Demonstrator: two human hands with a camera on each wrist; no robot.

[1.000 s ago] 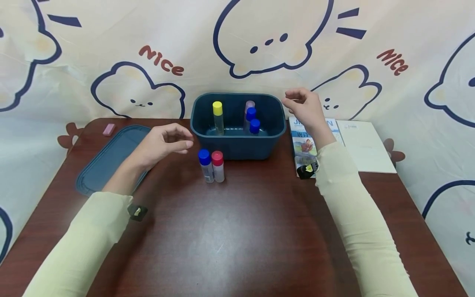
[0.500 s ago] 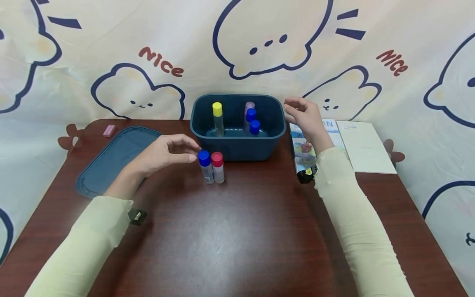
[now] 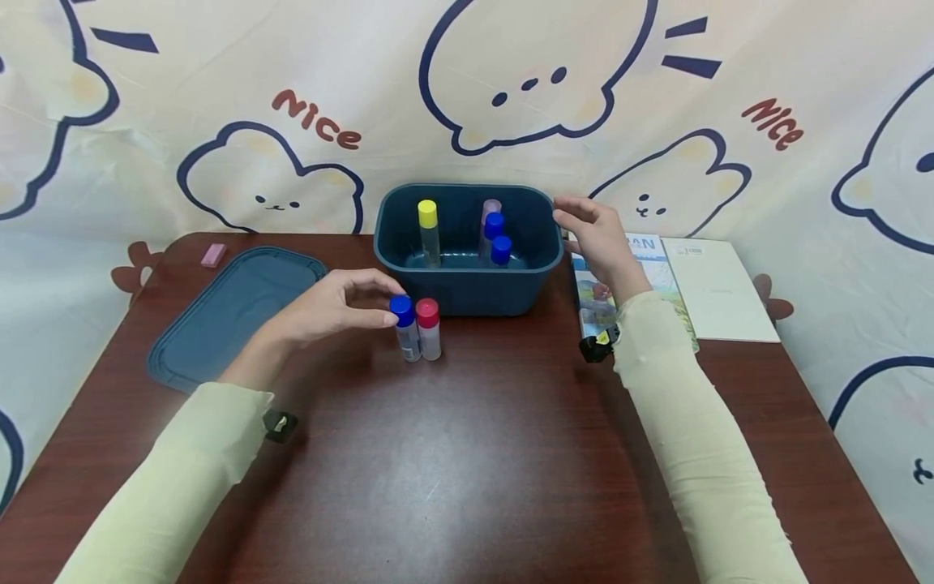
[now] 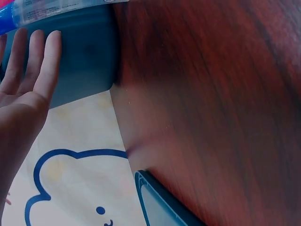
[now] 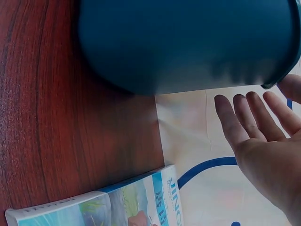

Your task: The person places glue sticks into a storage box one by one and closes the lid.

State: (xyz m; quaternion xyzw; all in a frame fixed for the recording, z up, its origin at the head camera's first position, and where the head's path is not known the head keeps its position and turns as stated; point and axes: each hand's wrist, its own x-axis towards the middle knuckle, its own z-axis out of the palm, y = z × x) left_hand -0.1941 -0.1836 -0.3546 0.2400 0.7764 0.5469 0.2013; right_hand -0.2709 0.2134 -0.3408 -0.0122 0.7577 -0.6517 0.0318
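Note:
My left hand is at the blue-capped glue stick, its thumb by the cap's left side and its forefinger behind. Its fingers stretch out fairly straight beside the blue cap in the left wrist view, and the thumb is hidden there. Touching that stick on its right stands a red-capped glue stick, upright on the table. Behind both is a dark teal bin. My right hand is at the bin's right rim with relaxed fingers. In the right wrist view, this hand has its thumb by the rim.
Inside the bin stand a yellow-capped tube, two blue-capped tubes and a pale purple one. A teal lid lies left, near a pink eraser-like block. Books lie right. A patterned cloth hangs behind.
My left hand has moved right and down, to the blue-capped glue stick. My right hand has come down slightly to the bin's rim. The tubes and bin stand as before.

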